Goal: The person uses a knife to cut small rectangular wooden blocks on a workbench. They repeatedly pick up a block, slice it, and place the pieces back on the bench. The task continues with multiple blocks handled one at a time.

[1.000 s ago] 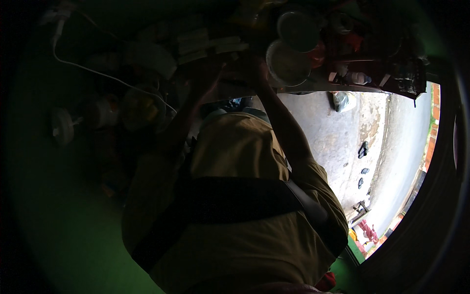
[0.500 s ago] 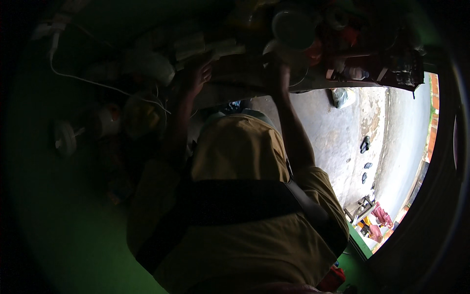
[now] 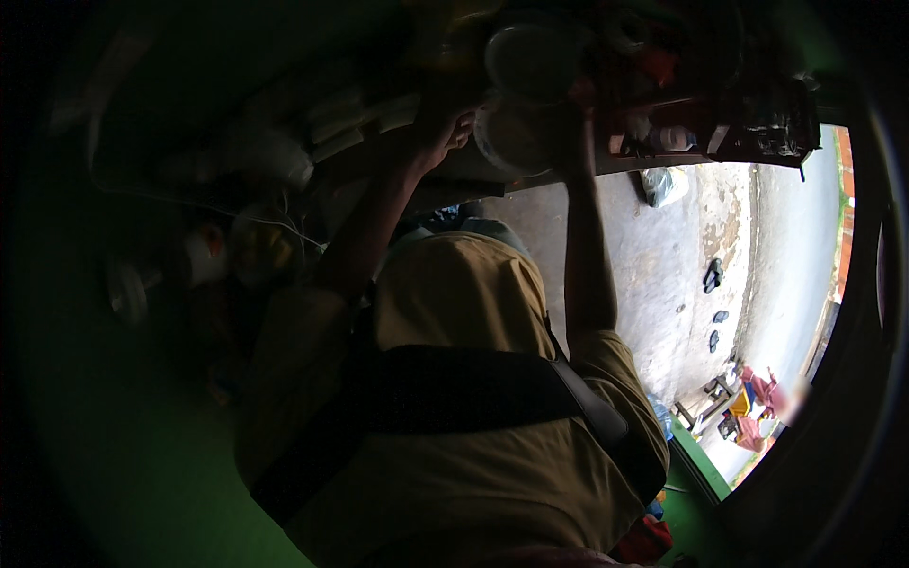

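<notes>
My left hand (image 3: pixel 447 140) is curled closed just beside the left rim of a round, pale bowl (image 3: pixel 519 142); whether it holds anything is hidden. On the bowl's right side is my right hand (image 3: pixel 574 118), too dark to make out its fingers. Just beyond the bowl stands a second round tub (image 3: pixel 532 59) with a pale rim. To the left of my left hand, several pale, block-like packets (image 3: pixel 339 128) lie on the dark tabletop.
A white cable (image 3: pixel 189 196) runs along the left, near a whitish plastic bag (image 3: pixel 284 166) and a container with something yellow (image 3: pixel 260 248). A dark red rack (image 3: pixel 757 133) holds items at the right. Outside, dark sandals (image 3: pixel 713 275) and a plastic bag (image 3: pixel 663 186) lie on the concrete.
My left hand has moved right, from the packets to the bowl. My right hand has shifted right, off the bowl's middle to its side. A blurred pinkish shape outside has shifted.
</notes>
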The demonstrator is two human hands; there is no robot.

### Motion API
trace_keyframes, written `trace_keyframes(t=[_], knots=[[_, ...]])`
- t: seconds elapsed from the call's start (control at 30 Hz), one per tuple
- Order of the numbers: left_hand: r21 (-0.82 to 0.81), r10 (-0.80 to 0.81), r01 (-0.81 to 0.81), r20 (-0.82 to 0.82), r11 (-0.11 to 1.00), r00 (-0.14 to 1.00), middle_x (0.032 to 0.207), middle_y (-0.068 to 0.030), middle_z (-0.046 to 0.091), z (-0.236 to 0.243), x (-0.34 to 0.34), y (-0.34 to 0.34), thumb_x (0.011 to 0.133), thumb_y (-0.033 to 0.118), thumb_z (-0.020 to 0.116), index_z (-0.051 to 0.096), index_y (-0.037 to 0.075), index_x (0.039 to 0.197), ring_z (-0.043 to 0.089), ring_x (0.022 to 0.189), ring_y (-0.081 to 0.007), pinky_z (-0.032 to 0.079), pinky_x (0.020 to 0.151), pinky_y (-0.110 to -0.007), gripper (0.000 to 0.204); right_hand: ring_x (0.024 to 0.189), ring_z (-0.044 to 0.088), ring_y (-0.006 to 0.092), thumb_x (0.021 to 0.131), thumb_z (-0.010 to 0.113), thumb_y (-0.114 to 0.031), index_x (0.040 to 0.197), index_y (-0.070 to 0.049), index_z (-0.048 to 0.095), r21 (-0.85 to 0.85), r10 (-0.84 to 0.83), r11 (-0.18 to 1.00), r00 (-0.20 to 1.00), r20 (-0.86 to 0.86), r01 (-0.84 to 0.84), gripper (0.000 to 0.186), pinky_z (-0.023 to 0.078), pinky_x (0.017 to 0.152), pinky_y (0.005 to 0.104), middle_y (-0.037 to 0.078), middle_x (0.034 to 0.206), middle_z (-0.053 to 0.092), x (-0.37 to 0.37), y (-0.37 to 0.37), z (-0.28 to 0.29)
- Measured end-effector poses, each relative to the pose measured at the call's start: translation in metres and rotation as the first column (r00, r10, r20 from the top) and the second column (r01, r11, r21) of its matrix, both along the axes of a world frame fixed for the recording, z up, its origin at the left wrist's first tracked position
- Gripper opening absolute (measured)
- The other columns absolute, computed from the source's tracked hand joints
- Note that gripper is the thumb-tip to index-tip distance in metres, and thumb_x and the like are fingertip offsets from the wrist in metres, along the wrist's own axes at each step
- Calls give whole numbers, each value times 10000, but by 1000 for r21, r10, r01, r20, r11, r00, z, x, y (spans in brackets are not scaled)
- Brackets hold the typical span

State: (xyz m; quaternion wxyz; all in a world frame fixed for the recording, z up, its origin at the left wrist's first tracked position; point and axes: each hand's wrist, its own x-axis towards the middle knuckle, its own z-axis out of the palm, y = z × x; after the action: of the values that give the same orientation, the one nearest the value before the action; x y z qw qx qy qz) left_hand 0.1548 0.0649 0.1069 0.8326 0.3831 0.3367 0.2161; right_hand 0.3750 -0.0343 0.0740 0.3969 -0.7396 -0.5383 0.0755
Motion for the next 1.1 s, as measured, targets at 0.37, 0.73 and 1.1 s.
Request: trace_keyframes(t=[0.37, 0.73, 1.1], knots=[[-206, -33, 9, -110, 979, 993, 705, 46, 582, -3, 28, 7, 1033, 429, 632, 725, 119, 1059, 490, 548, -74, 368, 518, -256, 325, 932, 764, 335, 930, 753, -274, 1115, -72, 763, -524, 79, 849, 997, -2, -68, 274, 613, 814, 434, 175, 1006, 769, 15, 9, 41], [-250, 63, -74, -49, 965, 997, 886, -59, 763, -12, 54, 46, 1063, 707, 390, 730, 49, 1234, 631, 618, -184, 455, 533, -341, 761, 1093, 705, 408, 840, 854, -213, 1302, -74, 673, 162, 304, 945, 946, -115, -284, 516, 602, 892, 482, 189, 1266, 698, -4, -2, 51], [156, 207, -208, 24, 966, 978, 1169, -118, 766, -48, 58, 27, 1084, 574, 512, 677, 35, 1310, 739, 1013, -248, 579, 915, -474, 608, 1016, 707, 393, 889, 780, -153, 1206, -152, 723, 197, 440, 882, 898, -17, -428, 322, 622, 849, 462, 173, 1259, 673, -18, 11, 37]])
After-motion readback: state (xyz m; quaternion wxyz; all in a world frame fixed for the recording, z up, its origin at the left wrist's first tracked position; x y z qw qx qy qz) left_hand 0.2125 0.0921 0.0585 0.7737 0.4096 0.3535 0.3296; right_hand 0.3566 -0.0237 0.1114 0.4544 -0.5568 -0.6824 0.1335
